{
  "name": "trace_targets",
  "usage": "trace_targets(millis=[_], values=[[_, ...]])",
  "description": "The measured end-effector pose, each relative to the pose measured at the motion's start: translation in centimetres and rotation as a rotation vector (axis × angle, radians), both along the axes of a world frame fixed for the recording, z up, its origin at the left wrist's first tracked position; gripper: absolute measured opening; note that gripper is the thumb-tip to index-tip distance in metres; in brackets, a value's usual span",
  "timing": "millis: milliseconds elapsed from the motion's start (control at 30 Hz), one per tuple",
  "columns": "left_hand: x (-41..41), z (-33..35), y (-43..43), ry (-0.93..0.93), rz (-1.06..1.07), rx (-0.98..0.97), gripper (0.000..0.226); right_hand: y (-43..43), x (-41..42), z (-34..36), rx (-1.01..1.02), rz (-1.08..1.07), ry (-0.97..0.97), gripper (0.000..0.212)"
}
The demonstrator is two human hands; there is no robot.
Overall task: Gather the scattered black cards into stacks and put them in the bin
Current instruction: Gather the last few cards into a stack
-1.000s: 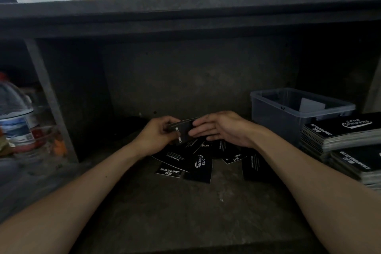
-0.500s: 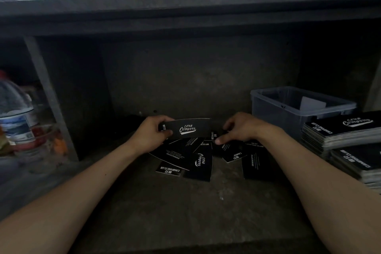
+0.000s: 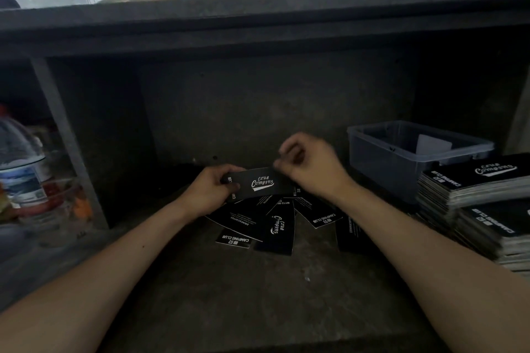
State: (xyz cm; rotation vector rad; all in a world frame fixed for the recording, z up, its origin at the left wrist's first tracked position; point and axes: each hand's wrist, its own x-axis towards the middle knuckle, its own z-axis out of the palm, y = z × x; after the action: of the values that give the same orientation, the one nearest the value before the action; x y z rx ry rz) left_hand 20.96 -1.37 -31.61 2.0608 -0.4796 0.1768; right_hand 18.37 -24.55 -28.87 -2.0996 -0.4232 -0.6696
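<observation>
Head view shows the left hand [image 3: 210, 191] gripping one end of a small stack [image 3: 262, 183] of black cards just above the surface [image 3: 258, 295], thumb on top and the far end unsupported. The right hand [image 3: 311, 165] is at that far end with fingers curled, but it is blurred — I cannot tell whether it pinches the stack or holds nothing. Loose cards [image 3: 276, 226] lie fanned and overlapping beneath both hands, and the bin [image 3: 381, 163] stands off to the right. The likeliest trouble is the stack slewing or spilling from its one-ended grip if the right hand nudges it off square. Overlapped cards may drag their neighbours when lifted, and one lying partly under the right forearm is easily missed — or swept aside. The tall stacks [image 3: 473, 189] in front of the bin could be bumped on the way over.
</observation>
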Motion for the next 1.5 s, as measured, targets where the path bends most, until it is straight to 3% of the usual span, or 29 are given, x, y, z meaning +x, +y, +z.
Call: trace_targets(millis=[100, 200, 267, 333, 433, 567, 633, 767, 833, 967, 1033, 1233, 1333, 1500], values=[[0.1, -0.1, 0.2, 0.006, -0.031, 0.018, 0.038, 1.5, -0.1, -1.1, -0.105, 0.178, 0.391, 0.041], [0.3, -0.1, 0.2, 0.042, -0.046, -0.019, 0.043, -0.1, 1.0, -0.8, 0.013, 0.062, 0.243, 0.007], [0.3, -0.1, 0.2, 0.056, -0.047, -0.027, 0.046, -1.8, 1.4, -0.6, -0.148, -0.146, 0.2, 0.044], [0.2, -0.1, 0.0, 0.079, -0.049, -0.05, 0.045, -2.4, 1.4, -1.1, -0.273, -0.221, 0.287, 0.074], [-0.2, 0.1, -0.6, 0.084, -0.067, -0.079, 0.039, -1.9, 1.2, -1.6, -0.297, -0.218, 0.332, 0.074], [-1.2, 0.3, -1.4, 0.015, -0.167, -0.035, 0.026, -0.4, 1.0, -1.1, -0.315, -0.283, 0.219, 0.089], [-1.4, 0.1, -1.5, -0.074, -0.163, 0.047, 0.027, 0.1, 1.2, -0.8, -0.281, -0.217, 0.22, 0.087], [-1.0, 0.2, -0.8, -0.103, -0.104, 0.041, 0.037, -2.1, 1.3, 1.9, -0.159, -0.185, 0.387, 0.056], [-0.8, 0.4, -0.4, -0.095, -0.095, 0.027, 0.041, -4.2, 0.2, 3.6, -0.331, -0.254, 0.519, 0.057], [-0.9, 0.2, -0.6, -0.098, -0.137, 0.073, 0.041, -6.2, -3.2, 5.1, -0.793, -0.224, 0.916, 0.097], [-1.0, 0.1, -0.7, -0.127, -0.148, 0.123, 0.038, -5.6, -4.0, 5.1, -0.932, -0.205, 1.025, 0.105], [-1.1, 0.1, -0.6, -0.131, -0.123, 0.113, 0.04, -5.2, -4.7, 4.7, -0.981, -0.224, 1.034, 0.107], [-1.4, 0.4, -0.7, -0.121, -0.122, 0.112, 0.037, -5.0, -5.8, 4.8, -0.97, -0.27, 0.991, 0.097], [-1.2, 0.7, -0.4, -0.033, -0.081, 0.006, 0.031, -5.4, -7.1, 8.6, -0.668, -0.24, 0.783, 0.018]])
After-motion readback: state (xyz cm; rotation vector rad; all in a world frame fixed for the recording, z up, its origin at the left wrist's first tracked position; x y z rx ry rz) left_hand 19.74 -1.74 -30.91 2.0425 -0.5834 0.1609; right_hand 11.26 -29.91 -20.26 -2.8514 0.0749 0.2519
